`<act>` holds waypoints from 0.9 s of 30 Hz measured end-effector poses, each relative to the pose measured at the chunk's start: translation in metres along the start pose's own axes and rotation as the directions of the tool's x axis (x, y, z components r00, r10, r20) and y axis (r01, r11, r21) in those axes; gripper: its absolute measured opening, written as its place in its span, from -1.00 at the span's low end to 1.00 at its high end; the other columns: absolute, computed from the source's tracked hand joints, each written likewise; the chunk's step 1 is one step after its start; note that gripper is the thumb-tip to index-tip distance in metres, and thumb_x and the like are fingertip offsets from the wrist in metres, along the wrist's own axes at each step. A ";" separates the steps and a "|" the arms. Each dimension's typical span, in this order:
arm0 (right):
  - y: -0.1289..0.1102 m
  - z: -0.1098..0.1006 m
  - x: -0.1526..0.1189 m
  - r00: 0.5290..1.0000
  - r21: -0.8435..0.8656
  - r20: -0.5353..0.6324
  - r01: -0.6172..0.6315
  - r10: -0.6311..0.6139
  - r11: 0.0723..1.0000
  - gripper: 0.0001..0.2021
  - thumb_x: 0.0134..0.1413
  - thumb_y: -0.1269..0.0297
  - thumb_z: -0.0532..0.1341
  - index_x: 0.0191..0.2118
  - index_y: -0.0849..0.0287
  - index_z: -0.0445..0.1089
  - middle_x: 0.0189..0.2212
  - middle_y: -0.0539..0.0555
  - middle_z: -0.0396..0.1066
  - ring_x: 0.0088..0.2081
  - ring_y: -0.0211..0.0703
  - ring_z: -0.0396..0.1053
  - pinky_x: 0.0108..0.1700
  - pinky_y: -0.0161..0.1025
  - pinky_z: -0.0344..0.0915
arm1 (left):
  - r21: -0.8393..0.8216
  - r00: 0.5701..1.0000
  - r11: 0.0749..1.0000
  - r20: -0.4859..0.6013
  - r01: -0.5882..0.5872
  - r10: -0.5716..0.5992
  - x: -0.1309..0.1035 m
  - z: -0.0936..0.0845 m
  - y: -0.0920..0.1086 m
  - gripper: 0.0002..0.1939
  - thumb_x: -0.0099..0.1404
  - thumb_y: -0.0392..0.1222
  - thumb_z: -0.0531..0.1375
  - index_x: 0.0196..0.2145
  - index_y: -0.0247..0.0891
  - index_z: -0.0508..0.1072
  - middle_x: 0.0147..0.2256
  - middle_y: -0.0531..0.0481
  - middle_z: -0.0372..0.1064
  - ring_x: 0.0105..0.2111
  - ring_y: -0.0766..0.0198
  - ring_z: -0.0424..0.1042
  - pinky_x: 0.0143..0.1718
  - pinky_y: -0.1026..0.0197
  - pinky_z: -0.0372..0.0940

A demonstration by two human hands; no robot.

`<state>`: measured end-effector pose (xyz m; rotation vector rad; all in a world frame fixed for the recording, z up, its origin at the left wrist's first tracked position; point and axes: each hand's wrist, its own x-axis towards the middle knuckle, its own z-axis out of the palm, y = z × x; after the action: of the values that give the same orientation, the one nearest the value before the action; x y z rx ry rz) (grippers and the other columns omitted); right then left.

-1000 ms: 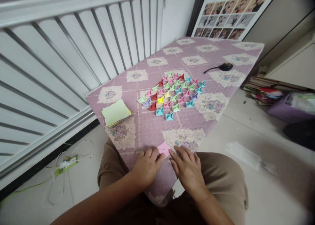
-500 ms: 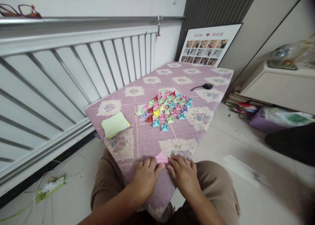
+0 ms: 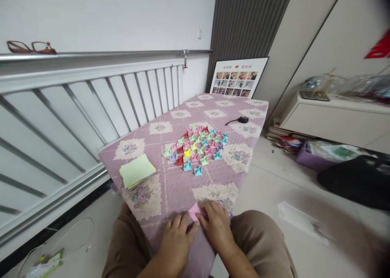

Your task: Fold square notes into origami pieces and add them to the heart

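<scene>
A small pink folded paper (image 3: 194,210) lies on the tablecloth close to my lap. My left hand (image 3: 176,238) holds its left side, with the thumb at the near edge and the fingertips beside it. From the right, my right hand (image 3: 217,226) grips the paper and covers part of it with thumb and fingers. Beyond the hands stand several folded paper pieces (image 3: 187,152) in rows, coloured red, pink, green, blue, yellow and purple. To the left is a stack of paper sheets (image 3: 137,170), pale green on top with yellow beneath.
A flowered purple tablecloth (image 3: 179,184) covers the table. Near its far right side lies a black object with a cord (image 3: 243,119). White railings (image 3: 100,103) run along the left, with glasses (image 3: 32,47) on the ledge. A photo board (image 3: 237,77) leans behind.
The view has tilted up and shifted a little right. My right hand has come further over the pink folded paper, covering more of it; my left hand stays at its left side.
</scene>
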<state>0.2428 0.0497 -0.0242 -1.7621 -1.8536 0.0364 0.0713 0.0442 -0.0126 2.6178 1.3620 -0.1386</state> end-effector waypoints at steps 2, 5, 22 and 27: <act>0.002 -0.001 0.000 1.000 -0.005 -0.017 -0.011 0.011 1.000 -0.82 0.04 0.29 0.26 -0.18 0.06 0.40 -0.26 0.06 0.40 -0.19 -0.06 0.32 -0.17 -0.15 0.16 | -0.014 1.000 1.000 0.021 0.022 -0.022 0.001 -0.001 0.001 -0.51 0.37 -0.29 -0.03 0.19 0.14 0.19 0.23 0.00 0.09 0.10 -0.04 0.18 0.01 -0.11 0.20; 0.003 -0.002 0.000 0.999 0.001 0.004 -0.034 0.034 0.999 -0.74 0.00 0.30 0.28 -0.13 0.02 0.40 -0.20 0.07 0.40 -0.14 -0.03 0.32 -0.15 -0.12 0.19 | -0.048 0.999 0.999 0.049 0.026 -0.023 0.007 -0.011 0.001 -0.52 0.34 -0.32 -0.01 0.15 0.11 0.26 0.20 -0.01 0.14 0.09 -0.01 0.19 -0.02 -0.04 0.22; 0.003 -0.002 -0.002 0.995 0.114 0.000 -0.103 0.103 0.988 -0.77 -0.06 0.34 0.32 -0.22 -0.05 0.43 -0.24 0.02 0.41 -0.17 -0.04 0.31 -0.14 -0.10 0.19 | -0.347 0.976 0.913 0.037 0.214 -0.215 0.057 -0.025 -0.012 -0.88 0.21 -0.25 0.14 -0.25 -0.24 0.35 -0.22 -0.01 0.36 -0.19 0.22 0.32 -0.20 0.22 0.10; 0.005 -0.001 -0.003 0.992 0.135 0.014 -0.123 0.122 0.983 -0.74 -0.08 0.32 0.34 -0.20 -0.07 0.43 -0.23 0.00 0.41 -0.15 -0.04 0.31 -0.13 -0.10 0.18 | -0.354 0.973 0.907 0.083 0.230 -0.214 0.062 -0.025 -0.017 -0.87 0.13 -0.28 0.16 -0.30 -0.22 0.35 -0.29 0.03 0.36 -0.25 0.24 0.32 -0.27 0.23 0.07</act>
<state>0.2474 0.0468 -0.0265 -1.7805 -1.7024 0.2100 0.0932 0.1083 -0.0003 2.1447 1.5048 0.0249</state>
